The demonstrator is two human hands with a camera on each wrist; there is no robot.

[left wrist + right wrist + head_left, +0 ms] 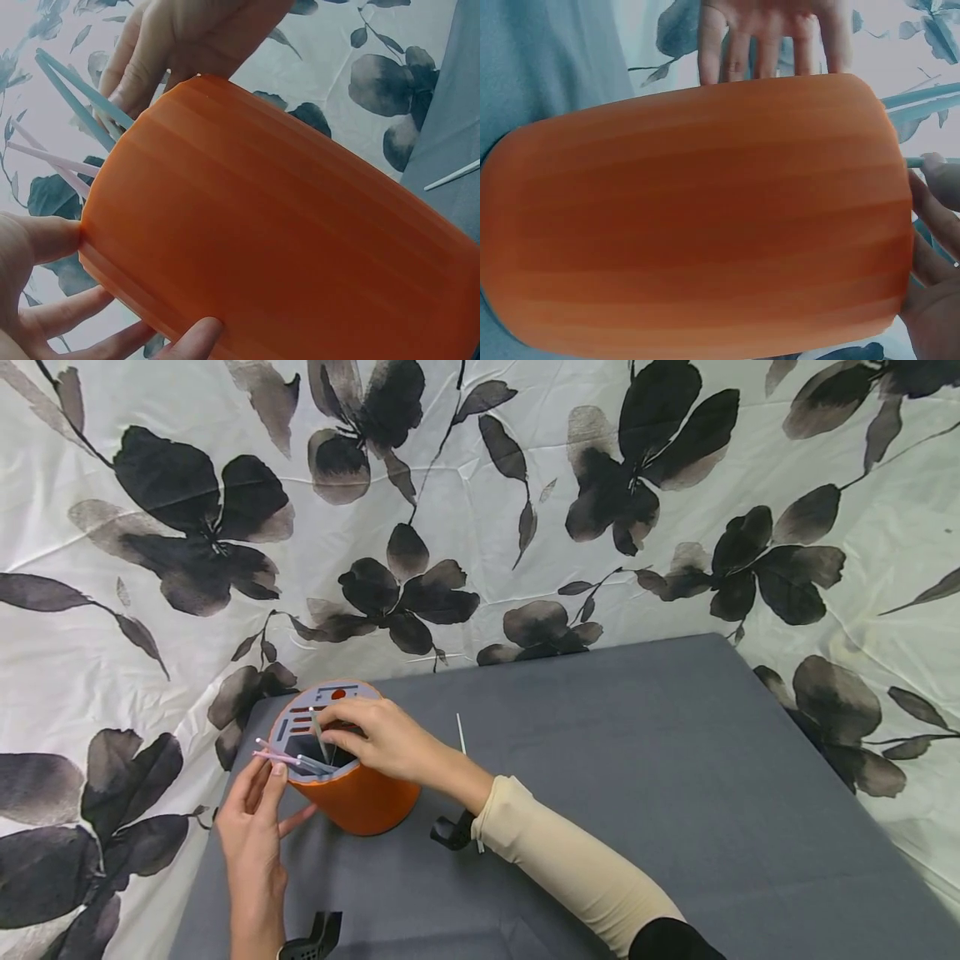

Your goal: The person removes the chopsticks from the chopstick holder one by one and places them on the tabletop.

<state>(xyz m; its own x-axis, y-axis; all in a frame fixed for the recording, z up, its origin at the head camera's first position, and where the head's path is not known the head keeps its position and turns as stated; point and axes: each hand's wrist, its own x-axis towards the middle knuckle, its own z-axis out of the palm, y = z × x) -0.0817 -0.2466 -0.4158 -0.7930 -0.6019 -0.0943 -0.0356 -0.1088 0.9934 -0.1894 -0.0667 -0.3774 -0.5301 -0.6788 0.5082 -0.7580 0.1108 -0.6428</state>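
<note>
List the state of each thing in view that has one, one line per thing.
Holder, upright on the table, open-topped.
Held stick, pinched, lower end in the opening.
Pink sticks, crossed, leaning out of the holder.
Blue sticks, leaning out too.
White stick, lying loose, partly hidden.
Left hand, touching the holder.
Right hand, pinching.
Floral cloth, creased.

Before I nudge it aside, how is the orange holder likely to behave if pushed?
The orange holder could tip if pushed near its rim, as it looks taller than wide. Its smooth-looking wall may prove slippery. It is probably stiff: no dent shows where the left hand touches it.
</note>
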